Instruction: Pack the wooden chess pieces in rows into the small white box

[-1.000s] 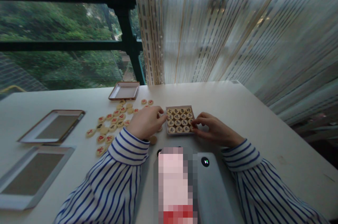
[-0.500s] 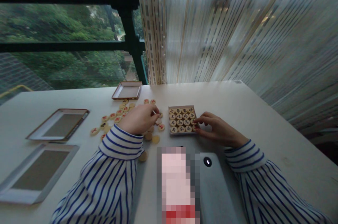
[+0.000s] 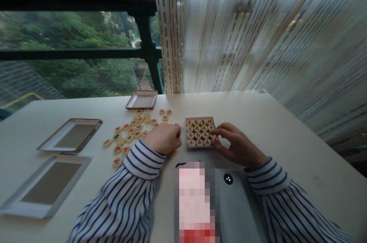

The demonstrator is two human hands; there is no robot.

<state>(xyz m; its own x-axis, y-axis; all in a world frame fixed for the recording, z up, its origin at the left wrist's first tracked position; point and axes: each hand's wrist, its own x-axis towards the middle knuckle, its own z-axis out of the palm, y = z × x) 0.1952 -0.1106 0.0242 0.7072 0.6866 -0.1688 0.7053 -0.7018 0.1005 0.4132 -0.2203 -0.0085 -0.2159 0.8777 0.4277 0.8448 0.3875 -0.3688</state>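
A shallow square box (image 3: 200, 147) holds rows of round wooden xiangqi pieces with dark characters. At its right edge, my right hand (image 3: 237, 145) rests with thumb and index finger apart, the tips touching the edge and the nearest pieces, some of which they cover. My left hand (image 3: 163, 138) is closed, back upward, over the loose pieces left of the box. Its fingertips point down and are hidden, so what they hold cannot be made out. Loose xiangqi pieces (image 3: 133, 122), several with red characters and others dark or blank, lie scattered beside and behind my left hand.
A small box lid (image 3: 142, 101) lies at the back of the white table (image 3: 286, 128). Two more shallow trays, a brown-rimmed one (image 3: 71, 136) and a grey-white one (image 3: 48, 185), lie on the left. A blurred-out phone (image 3: 192, 197) and a grey device (image 3: 237, 204) are in front.
My left hand has moved slightly right and turned, its fingertips now pointing down out of sight. My right hand stays at the box's right edge. The whole view has shifted slightly.
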